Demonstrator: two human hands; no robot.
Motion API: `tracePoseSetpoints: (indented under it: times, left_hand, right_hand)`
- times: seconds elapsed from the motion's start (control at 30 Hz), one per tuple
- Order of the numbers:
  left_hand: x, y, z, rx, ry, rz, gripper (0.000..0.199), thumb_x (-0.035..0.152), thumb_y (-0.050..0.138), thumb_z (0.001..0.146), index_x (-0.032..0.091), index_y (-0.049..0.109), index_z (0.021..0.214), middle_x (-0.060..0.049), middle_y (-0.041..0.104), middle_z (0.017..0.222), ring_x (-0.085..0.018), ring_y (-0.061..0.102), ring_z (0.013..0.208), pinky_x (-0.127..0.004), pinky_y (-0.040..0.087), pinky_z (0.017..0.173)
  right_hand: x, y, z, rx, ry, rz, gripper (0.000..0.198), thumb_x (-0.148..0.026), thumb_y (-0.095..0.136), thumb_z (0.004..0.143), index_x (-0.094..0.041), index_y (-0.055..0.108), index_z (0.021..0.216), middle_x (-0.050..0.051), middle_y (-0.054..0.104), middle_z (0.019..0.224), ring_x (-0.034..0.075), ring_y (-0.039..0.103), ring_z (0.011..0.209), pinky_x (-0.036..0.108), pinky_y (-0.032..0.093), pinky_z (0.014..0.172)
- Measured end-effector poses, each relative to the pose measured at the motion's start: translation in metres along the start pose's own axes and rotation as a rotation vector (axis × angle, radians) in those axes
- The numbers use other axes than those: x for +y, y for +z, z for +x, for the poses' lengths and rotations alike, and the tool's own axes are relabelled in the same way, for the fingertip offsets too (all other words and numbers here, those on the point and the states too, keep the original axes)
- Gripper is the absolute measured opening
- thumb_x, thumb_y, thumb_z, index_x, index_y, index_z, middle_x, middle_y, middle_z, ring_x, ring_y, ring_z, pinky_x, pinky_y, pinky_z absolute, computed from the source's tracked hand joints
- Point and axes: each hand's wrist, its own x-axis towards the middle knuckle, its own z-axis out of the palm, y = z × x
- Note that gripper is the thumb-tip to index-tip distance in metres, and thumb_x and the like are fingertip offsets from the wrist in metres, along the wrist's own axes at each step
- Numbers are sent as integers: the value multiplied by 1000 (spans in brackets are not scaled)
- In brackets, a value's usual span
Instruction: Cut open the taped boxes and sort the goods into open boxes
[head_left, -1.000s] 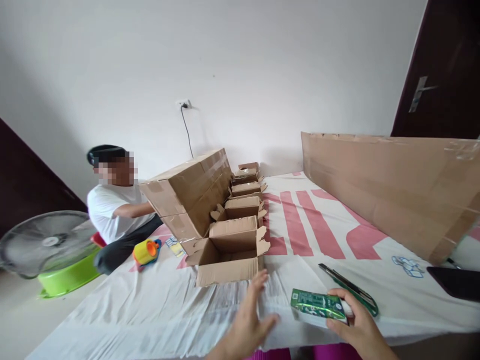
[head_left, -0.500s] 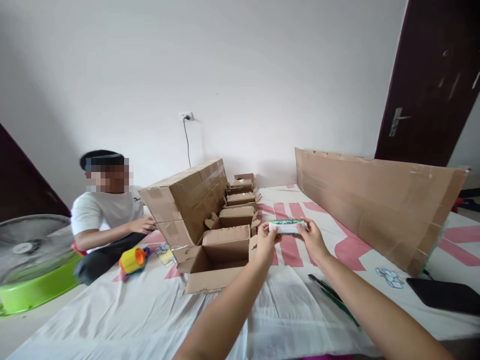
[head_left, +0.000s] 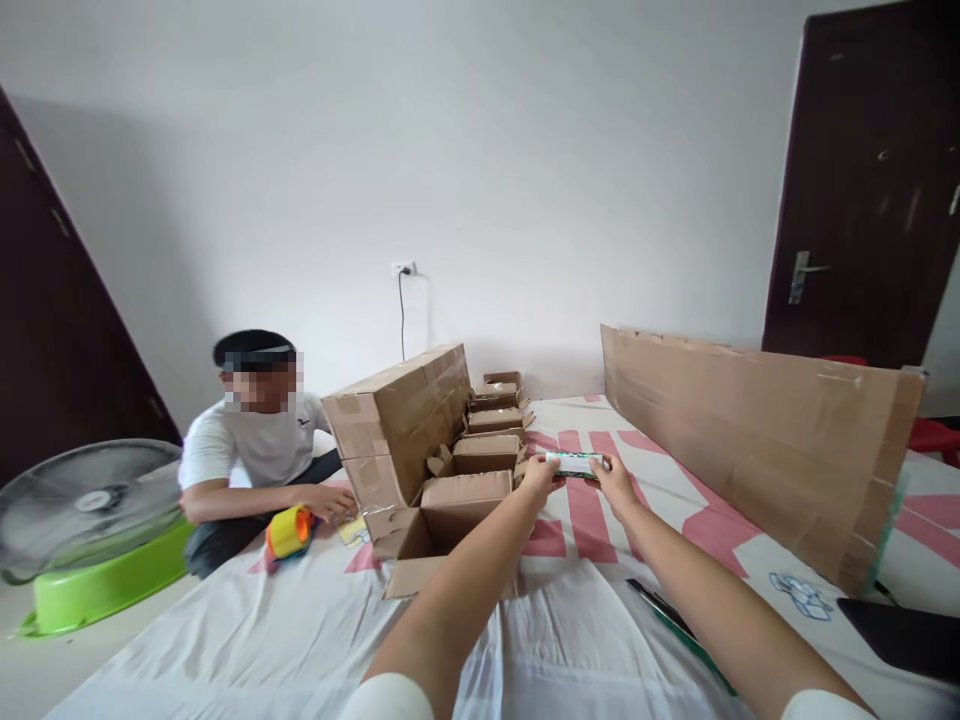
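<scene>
A small green-and-white packet (head_left: 574,464) is stretched lengthwise between my two hands, over the bed. Its left end is pinched by my left hand (head_left: 541,475), its right end by my right hand (head_left: 614,480). A white face of the packet points toward me; its exact kind is too small to read. Just left of my left hand runs a row of open cardboard boxes (head_left: 465,492), the nearest with its flaps spread. My left forearm hides part of that near box.
A large closed carton (head_left: 420,415) stands left of the row. A long cardboard panel (head_left: 750,440) stands at right. Beside my right forearm lie a dark, green-edged long item (head_left: 679,632) and a black tablet-like slab (head_left: 904,632). A person (head_left: 259,450) sits left, near a yellow-orange toy (head_left: 288,532).
The camera view has shifted, and my arms reach farther out with the packet still between both hands. The other person's hand has come down toward a yellow card on the bed.
</scene>
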Motion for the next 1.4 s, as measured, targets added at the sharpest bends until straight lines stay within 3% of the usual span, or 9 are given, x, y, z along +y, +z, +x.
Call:
tracePoseSetpoints:
  times: [0.13, 0.27, 0.4, 0.5, 0.67, 0.8, 0.93, 1.07, 1.4]
  left_hand:
    - [-18, -1, -34, -65, 50, -12, 32, 33, 62, 93, 16, 58, 120, -8, 64, 115, -19, 65, 94, -38, 57, 80]
    - [-66, -14, -105, -112, 107, -40, 48, 32, 82, 74, 16, 55, 109, 0, 64, 83, -10, 58, 60, -23, 49, 55]
    - [-120, -46, -172, -121, 101, -70, 63, 43, 89, 57, 18, 53, 102, 1, 61, 78, -11, 57, 59, -21, 44, 48]
    - [-141, -83, -194, -124, 52, -96, 67, 39, 93, 48, 20, 56, 100, 2, 60, 82, -9, 55, 60, -20, 44, 50]
    - [-146, -149, -202, -155, -10, -78, 68, 24, 94, 45, 21, 60, 104, 0, 63, 86, -14, 60, 72, -21, 46, 61]
    - [-143, -193, -205, -129, 58, 29, 68, 23, 93, 46, 21, 60, 106, 0, 64, 88, -16, 61, 78, -23, 45, 67]
    - [-133, -228, -203, -87, 109, 115, 63, 26, 90, 51, 22, 61, 106, -1, 64, 90, -19, 61, 84, -25, 46, 71]
    - [-123, -252, -188, -56, 123, 197, 63, 22, 90, 43, 20, 64, 100, -1, 65, 87, -21, 60, 84, -27, 46, 71]
    - [-124, -278, -160, 111, 162, 490, 53, 14, 72, 53, 19, 63, 105, -3, 67, 91, -24, 63, 85, -37, 49, 82]
  right_hand:
    - [-7, -20, -31, -5, -57, -19, 35, -41, 59, 93, -17, 57, 119, 8, 63, 115, 20, 65, 96, 39, 58, 79]
    - [-3, -45, -99, 2, -123, -77, 45, -57, 57, 88, -22, 56, 117, 8, 61, 118, 25, 58, 111, 42, 52, 93]
    - [23, -60, -180, -23, -113, -137, 49, -61, 59, 84, -22, 57, 114, 10, 62, 116, 29, 56, 115, 46, 43, 103]
    - [52, -55, -226, -111, -90, -145, 47, -55, 61, 85, -22, 55, 118, 12, 62, 118, 29, 58, 113, 43, 48, 99]
    - [80, -32, -256, -350, -67, -128, 41, -42, 61, 88, -24, 51, 123, 11, 62, 120, 25, 63, 108, 37, 53, 92]
    - [81, -18, -256, -529, -75, -194, 43, -34, 64, 84, -25, 54, 125, 9, 63, 123, 25, 63, 108, 37, 53, 91]
    - [94, -13, -250, -578, 25, -236, 39, -31, 63, 79, -23, 58, 117, 8, 68, 106, 22, 67, 88, 34, 55, 75]
    - [107, -11, -247, -573, 64, -264, 24, -34, 60, 79, -21, 61, 99, 3, 67, 83, 17, 62, 67, 31, 52, 63]
    - [97, -14, -253, -569, 49, -322, 14, -32, 57, 82, -22, 63, 89, 0, 65, 75, 18, 60, 67, 31, 50, 67]
